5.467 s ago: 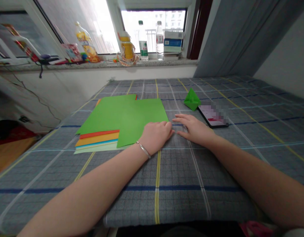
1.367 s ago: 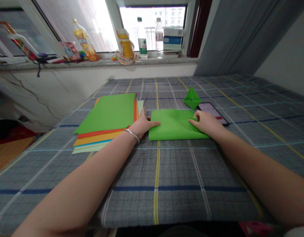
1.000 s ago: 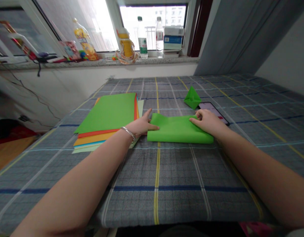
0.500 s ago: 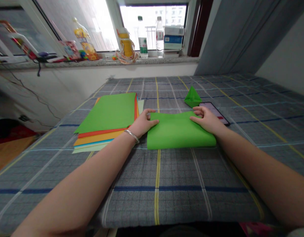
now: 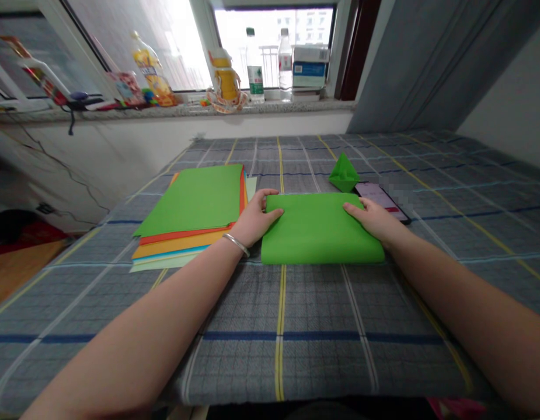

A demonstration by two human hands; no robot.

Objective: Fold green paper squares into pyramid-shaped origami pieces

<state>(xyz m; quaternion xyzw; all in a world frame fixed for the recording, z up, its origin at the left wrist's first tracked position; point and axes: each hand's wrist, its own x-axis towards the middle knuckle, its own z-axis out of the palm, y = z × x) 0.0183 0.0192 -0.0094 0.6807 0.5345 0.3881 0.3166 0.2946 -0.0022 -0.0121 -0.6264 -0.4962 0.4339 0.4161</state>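
A green sheet of paper lies doubled over in front of me, its rounded fold towards me and its edges at the far side. My left hand grips its far left corner, thumb on top and fingers behind. At the far right corner my right hand does the same, with its fingers mostly hidden beneath the paper. A folded green paper shape with a pointed top stands just beyond my right hand. Beside it a phone lies partly behind that hand.
Left of my left hand lies a stack of coloured paper, green on top. Checked grey cloth covers the surface. Along the windowsill stand several bottles, a yellow flask and a box.
The far edge of the green sheet, wavy before, now runs straight and slightly farther away. My right hand has shifted a little to the right, its fingers now under the paper.
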